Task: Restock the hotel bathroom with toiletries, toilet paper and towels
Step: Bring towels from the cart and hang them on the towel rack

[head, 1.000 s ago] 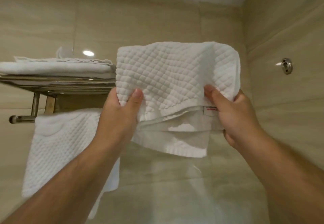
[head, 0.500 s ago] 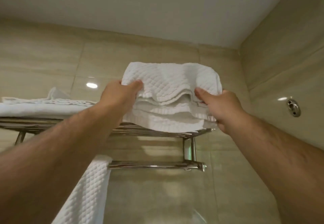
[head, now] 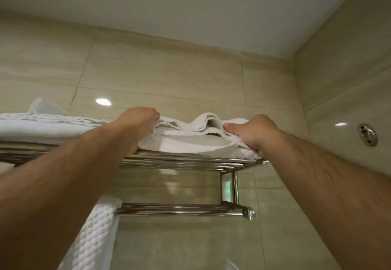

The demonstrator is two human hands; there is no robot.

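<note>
Overhead, a chrome towel rack [head: 179, 162] is seen fixed to a beige tiled wall [head: 160, 75], viewed from below.

- A folded white towel [head: 190, 143] is laid on the right half of the rack's top shelf, its layered edges turned toward the camera and rumpled in the middle.
- Left grip [head: 139, 119], a bare hand: it is set on the towel's left end with the fingers curled down over the top folds. The fingertips are hidden behind the cloth.
- Right grip [head: 256, 132], also bare: it is closed on the towel's right end. The thumb [head: 229, 126] is pressed into the front folds, and the remaining fingers are wrapped round the edge, out of sight.
- Both forearms are raised to shelf height.
- A second folded towel [head: 42, 128] is stacked on the left part of the same shelf, just beside the left grip.
- A quilted white towel [head: 95, 238] is draped over the lower bar [head: 179, 209] at its left end; the bar's right end is left bare.
- A round metal fitting [head: 367, 134] is mounted on the side wall, well apart from the rack.
- A bright light spot [head: 103, 101] is reflected in the tile above the second towel.
</note>
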